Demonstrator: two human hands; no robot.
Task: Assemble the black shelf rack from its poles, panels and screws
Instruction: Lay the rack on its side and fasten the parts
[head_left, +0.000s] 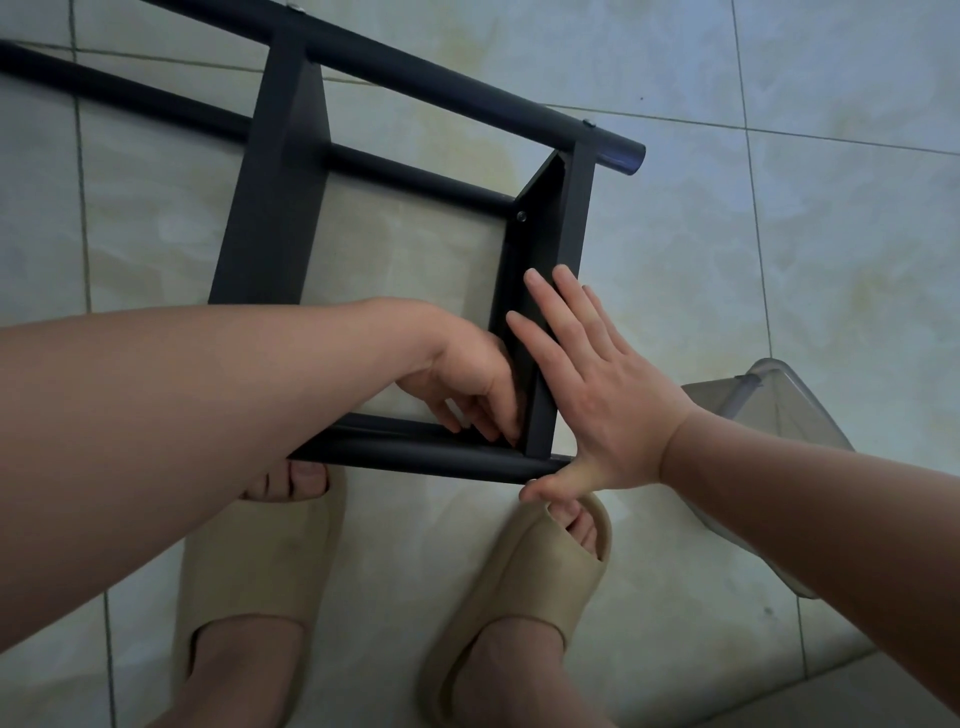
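The left hand (467, 379) curls its fingertips into the inner corner where the end panel (543, 244) meets the near pole (405, 451); whether they pinch a screw is hidden. Across the panel the right hand (597, 395) presses flat, likely bracing the rack (441, 78), which lies on the floor. Slippers (249, 561) crowd just below, and a clear tub (789, 415) lies beyond the right wrist.

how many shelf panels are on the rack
2. One flat black shelf panel sits left of the opening; the second panel stands right of it, touched by the right hand. Others may be off-frame.
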